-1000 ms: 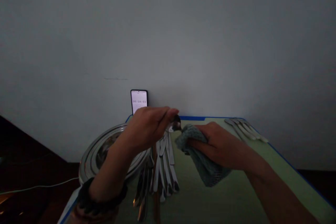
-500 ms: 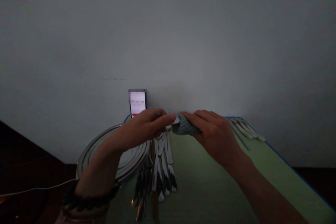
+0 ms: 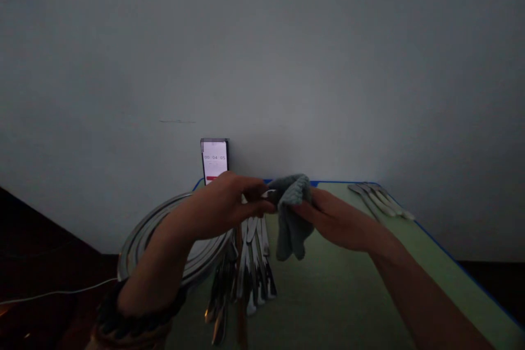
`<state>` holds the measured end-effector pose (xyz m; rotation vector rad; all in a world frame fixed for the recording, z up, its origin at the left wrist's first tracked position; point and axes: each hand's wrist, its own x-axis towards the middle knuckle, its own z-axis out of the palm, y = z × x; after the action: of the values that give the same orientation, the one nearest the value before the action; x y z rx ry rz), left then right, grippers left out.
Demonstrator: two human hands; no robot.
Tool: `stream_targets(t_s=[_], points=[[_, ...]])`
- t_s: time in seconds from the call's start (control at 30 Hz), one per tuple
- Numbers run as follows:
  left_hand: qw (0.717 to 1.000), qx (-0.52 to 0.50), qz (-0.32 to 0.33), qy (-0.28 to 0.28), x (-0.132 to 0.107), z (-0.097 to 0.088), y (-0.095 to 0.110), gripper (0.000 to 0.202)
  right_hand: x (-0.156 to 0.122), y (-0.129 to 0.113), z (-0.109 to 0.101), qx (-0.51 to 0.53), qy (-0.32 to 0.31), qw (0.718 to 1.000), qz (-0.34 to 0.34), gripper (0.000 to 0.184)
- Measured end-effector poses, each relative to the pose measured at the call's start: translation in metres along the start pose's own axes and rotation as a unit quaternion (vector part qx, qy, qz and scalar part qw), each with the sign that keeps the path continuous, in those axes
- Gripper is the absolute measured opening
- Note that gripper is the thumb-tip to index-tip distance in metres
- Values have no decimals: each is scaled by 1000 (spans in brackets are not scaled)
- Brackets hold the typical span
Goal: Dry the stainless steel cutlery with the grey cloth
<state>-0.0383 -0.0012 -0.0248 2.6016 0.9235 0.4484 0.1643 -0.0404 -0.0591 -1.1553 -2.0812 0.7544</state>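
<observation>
At lower left I see a thin white cable [image 3: 61,292] crossing the dark floor, cut off by the frame edge. Right of it, a round metal tray [image 3: 164,229] sits at the table's left edge, partly hidden by my left forearm. Behind it a phone [image 3: 215,159] stands against the wall. Its screen reads 00:04:05, and the smaller text is illegible. At frame centre my left hand [image 3: 223,205] has its fingers pinched together on a metal utensil [image 3: 268,193]. Only a glint shows, so I cannot determine its type. The grey cloth [image 3: 292,213] covers the rest of it, clamped in my right hand [image 3: 336,219]. Below, a cutlery pile [image 3: 250,268] lies dim on the green table [image 3: 348,295]. At right centre, several spoons [image 3: 379,199] lie side by side.
</observation>
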Motion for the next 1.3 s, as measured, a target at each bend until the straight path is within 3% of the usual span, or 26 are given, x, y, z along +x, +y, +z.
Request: stream_targets(t_s=[0.13,0.27,0.4,0.67,0.83,1.0,1.13,1.3], points=[[999,21,0,35,1,2,-1,19,5,-3,19,20,38,998,-50,27],[999,-27,18,29,-1,-1,-3,22,9,1,22,8,52,996,-65,27],[998,-61,13,33,-1,-2,-3,25,8,6,10,-34,27,996,-79,19],[992,-86,-63,71,-9,-10,-18,28,-2,28,-28,-133,-26,991,-3,26],[990,-122,-65,13,-7,-5,-21,27,-6,24,-34,-154,-37,987,8,27],[986,-145,-33,-81,-2,-4,-1,26,-2,7,-21,-86,-107,990,-35,21],[973,-174,-49,-142,-3,-6,11,20,0,-1,-12,-22,-160,985,-60,24],[969,-160,-57,-179,-2,-6,12,14,0,-2,-10,-21,-151,987,-41,28]])
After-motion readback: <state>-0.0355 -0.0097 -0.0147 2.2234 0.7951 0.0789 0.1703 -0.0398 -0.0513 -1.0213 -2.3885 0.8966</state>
